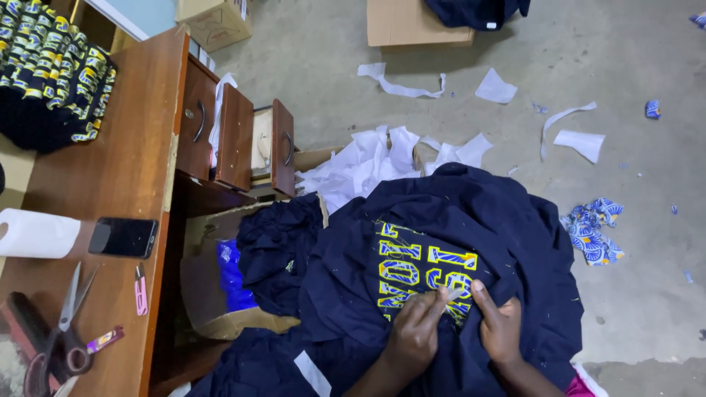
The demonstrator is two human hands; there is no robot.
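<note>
A dark navy garment (515,242) lies bunched over my lap, with yellow and blue patterned letters (412,265) sewn on its front. My left hand (413,337) rests on the lower edge of the letters, its fingertips pinched on a small pale tool (454,295) that is too small to identify. My right hand (500,328) lies just beside it, pressing the cloth flat with the thumb stretched toward the letters. More navy cloth (276,246) is heaped to the left.
A wooden desk (132,147) at left holds scissors (59,331), a phone (123,237), a paper roll (37,234), a pink clipper (140,290) and stacked garments (51,73). Its drawers (283,147) hang open. White paper scraps (368,165) and cardboard boxes (412,26) litter the concrete floor.
</note>
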